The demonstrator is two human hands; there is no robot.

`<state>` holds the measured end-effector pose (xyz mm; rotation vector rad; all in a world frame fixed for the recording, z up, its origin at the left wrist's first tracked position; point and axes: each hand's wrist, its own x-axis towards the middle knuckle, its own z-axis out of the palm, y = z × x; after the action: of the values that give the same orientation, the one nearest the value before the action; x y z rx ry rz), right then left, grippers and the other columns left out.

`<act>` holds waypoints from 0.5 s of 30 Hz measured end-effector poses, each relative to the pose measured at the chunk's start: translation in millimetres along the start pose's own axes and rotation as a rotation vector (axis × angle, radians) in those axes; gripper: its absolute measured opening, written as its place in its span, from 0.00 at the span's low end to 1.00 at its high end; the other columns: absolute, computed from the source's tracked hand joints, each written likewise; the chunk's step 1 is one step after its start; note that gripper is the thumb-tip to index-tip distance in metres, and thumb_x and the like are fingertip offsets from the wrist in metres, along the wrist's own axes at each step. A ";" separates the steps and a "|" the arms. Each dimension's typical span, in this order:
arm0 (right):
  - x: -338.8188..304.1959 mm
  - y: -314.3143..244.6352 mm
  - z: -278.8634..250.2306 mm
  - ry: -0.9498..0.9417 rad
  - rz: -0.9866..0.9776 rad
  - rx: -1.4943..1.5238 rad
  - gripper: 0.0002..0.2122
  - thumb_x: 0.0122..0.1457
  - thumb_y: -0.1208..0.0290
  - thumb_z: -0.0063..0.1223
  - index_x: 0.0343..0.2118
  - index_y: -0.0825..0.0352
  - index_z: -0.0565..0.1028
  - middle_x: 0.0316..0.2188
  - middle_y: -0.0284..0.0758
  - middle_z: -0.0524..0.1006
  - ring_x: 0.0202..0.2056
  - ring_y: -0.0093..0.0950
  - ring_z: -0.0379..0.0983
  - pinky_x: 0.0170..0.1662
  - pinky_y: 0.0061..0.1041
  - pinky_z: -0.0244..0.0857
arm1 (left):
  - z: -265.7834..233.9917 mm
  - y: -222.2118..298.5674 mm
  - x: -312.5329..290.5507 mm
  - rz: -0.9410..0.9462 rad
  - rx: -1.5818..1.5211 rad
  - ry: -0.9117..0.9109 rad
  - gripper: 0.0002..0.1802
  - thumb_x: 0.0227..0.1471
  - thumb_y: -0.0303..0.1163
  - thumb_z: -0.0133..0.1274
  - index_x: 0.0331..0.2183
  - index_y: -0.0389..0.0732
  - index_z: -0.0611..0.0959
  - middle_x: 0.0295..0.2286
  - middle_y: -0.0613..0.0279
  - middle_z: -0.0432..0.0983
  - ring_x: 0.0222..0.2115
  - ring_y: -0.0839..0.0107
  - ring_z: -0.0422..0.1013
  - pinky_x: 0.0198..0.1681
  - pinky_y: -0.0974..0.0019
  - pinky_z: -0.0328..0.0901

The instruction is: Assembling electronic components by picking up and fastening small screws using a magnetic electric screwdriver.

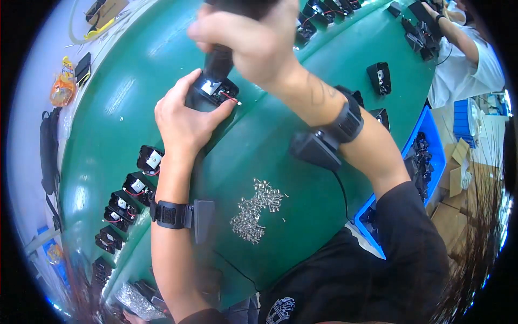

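My left hand (181,116) is closed around a small open black plastic housing (231,89) on the green table. Inside the housing are a silvery metal part and a thin red wire ending in a white connector. Above it my right hand (259,48), blurred by motion, grips a dark power screwdriver (218,63). The tool points down into the housing, hiding its tip. A pile of small silver screws (256,208) lies on the table between my forearms.
Several similar black housings (123,208) stand in a row along the left, others (324,11) at the far side. A single housing (380,78) lies right of my right arm. A blue bin (438,156) of black parts stands at right. A co-worker's arm (458,38) reaches in at upper right.
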<state>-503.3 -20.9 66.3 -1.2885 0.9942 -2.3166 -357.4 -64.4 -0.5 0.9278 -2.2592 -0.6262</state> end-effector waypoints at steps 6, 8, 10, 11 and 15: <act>-15.5 15.9 -3.5 -0.183 -0.368 -0.153 0.08 0.38 0.78 0.61 0.26 0.69 0.77 0.19 0.27 0.76 0.22 0.16 0.73 0.27 0.19 0.69 | -2.4 2.3 -3.0 0.055 -0.025 0.063 0.33 0.27 0.41 0.71 0.40 0.40 0.82 0.31 0.55 0.81 0.31 0.60 0.78 0.39 0.63 0.71; -16.5 16.7 -3.0 -0.232 -0.351 -0.178 0.09 0.38 0.78 0.61 0.26 0.70 0.77 0.20 0.28 0.77 0.23 0.17 0.73 0.29 0.19 0.69 | -4.5 1.6 -3.4 0.062 0.060 0.008 0.32 0.27 0.42 0.71 0.40 0.41 0.82 0.31 0.56 0.81 0.31 0.60 0.78 0.38 0.63 0.71; -17.4 18.3 -0.3 -0.167 -0.267 -0.009 0.09 0.39 0.78 0.61 0.27 0.71 0.77 0.21 0.30 0.77 0.23 0.17 0.73 0.30 0.20 0.70 | -3.0 -0.5 -5.1 0.079 0.044 0.051 0.32 0.27 0.42 0.71 0.39 0.41 0.82 0.30 0.57 0.81 0.30 0.59 0.78 0.37 0.63 0.71; -15.2 20.5 -2.0 -0.186 -0.291 -0.012 0.09 0.39 0.79 0.61 0.27 0.72 0.77 0.21 0.30 0.77 0.24 0.18 0.74 0.30 0.20 0.70 | -2.1 -4.6 -5.4 0.105 0.036 0.066 0.32 0.27 0.42 0.71 0.39 0.41 0.82 0.30 0.57 0.81 0.30 0.59 0.78 0.37 0.62 0.71; -18.6 12.6 -5.6 -0.159 0.018 0.129 0.08 0.39 0.81 0.60 0.26 0.71 0.76 0.21 0.30 0.77 0.24 0.19 0.74 0.29 0.21 0.70 | -2.7 -2.4 -5.8 0.064 0.046 0.034 0.34 0.26 0.43 0.71 0.40 0.40 0.82 0.32 0.56 0.81 0.32 0.59 0.78 0.39 0.62 0.71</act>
<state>-498.6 -17.1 43.9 -1.3802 0.7884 -2.1866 -351.2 -62.2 -2.2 0.8783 -2.2722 -0.5287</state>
